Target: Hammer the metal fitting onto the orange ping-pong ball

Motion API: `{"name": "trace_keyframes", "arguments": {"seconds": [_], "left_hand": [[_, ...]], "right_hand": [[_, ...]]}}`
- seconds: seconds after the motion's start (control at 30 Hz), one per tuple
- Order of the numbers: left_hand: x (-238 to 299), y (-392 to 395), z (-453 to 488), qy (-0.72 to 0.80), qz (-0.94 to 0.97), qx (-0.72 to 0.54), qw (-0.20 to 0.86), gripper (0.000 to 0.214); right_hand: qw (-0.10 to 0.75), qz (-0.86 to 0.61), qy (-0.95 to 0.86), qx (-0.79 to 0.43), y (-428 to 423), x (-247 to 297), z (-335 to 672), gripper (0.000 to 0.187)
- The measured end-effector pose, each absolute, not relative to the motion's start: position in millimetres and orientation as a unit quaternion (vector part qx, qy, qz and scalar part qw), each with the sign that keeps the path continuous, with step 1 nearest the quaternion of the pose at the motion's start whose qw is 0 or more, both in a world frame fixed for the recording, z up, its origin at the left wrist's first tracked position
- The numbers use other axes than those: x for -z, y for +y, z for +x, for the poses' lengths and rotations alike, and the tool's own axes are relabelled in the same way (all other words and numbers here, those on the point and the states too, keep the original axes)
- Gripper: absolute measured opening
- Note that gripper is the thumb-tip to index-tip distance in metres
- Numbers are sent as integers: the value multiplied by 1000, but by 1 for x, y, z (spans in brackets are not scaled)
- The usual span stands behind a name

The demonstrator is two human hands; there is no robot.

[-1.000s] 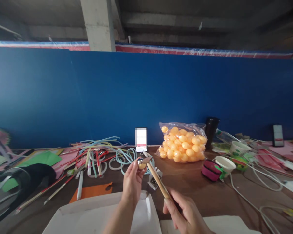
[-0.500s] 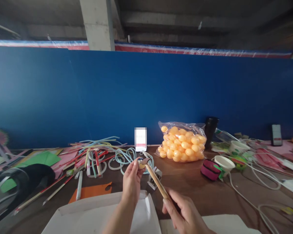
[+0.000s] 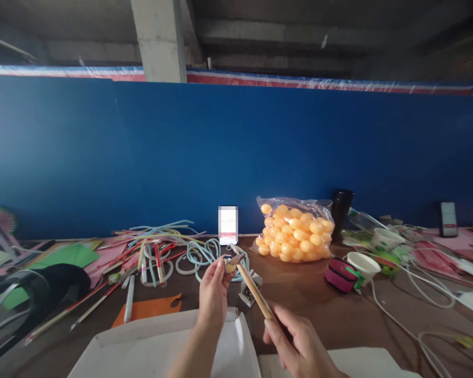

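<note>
Left hand [image 3: 213,294] raised above the surface [image 3: 319,310], fingertips pinched on a small ball [image 3: 229,266], orange, held near the middle of the view. Right hand [image 3: 299,346] low at the bottom edge, fingers wrapped round the lower end of a small hammer [image 3: 254,291] with a wooden handle. The handle slants up and to the left. Its metal head sits against the top of the small ball; exact contact is hard to make out.

Below the left forearm: a white cardboard tray [image 3: 142,346]. Just behind the hammer handle, a little metal object [image 3: 247,296] lies on the surface, too small to identify. Further back, a clear bag of orange balls [image 3: 295,231] stands by the blue wall [image 3: 142,157]. To the left, a tangle of coloured straws and tubing [image 3: 161,247]. To the right, a pink pouch [image 3: 340,274] just beside a white cup [image 3: 363,263].
</note>
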State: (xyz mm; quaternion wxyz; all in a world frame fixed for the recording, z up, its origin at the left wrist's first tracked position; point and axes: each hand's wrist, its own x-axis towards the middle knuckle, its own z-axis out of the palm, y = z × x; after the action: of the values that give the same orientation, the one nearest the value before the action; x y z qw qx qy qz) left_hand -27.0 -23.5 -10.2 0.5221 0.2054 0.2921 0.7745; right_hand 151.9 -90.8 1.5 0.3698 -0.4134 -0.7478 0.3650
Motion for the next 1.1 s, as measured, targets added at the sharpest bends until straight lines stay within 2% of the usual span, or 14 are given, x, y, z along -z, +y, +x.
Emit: {"name": "trace_keyframes", "arguments": {"seconds": [0.13, 0.33, 1.1], "left_hand": [[9, -24, -27, 298, 198, -778, 517, 28], [8, -24, -26, 306, 197, -773, 520, 30], [9, -22, -26, 311, 199, -773, 516, 27]], "right_hand": [[376, -411, -750, -357, -91, -2, 153, 39], [341, -389, -778, -357, -89, -3, 154, 34], [352, -404, -764, -360, -90, -2, 153, 36]]}}
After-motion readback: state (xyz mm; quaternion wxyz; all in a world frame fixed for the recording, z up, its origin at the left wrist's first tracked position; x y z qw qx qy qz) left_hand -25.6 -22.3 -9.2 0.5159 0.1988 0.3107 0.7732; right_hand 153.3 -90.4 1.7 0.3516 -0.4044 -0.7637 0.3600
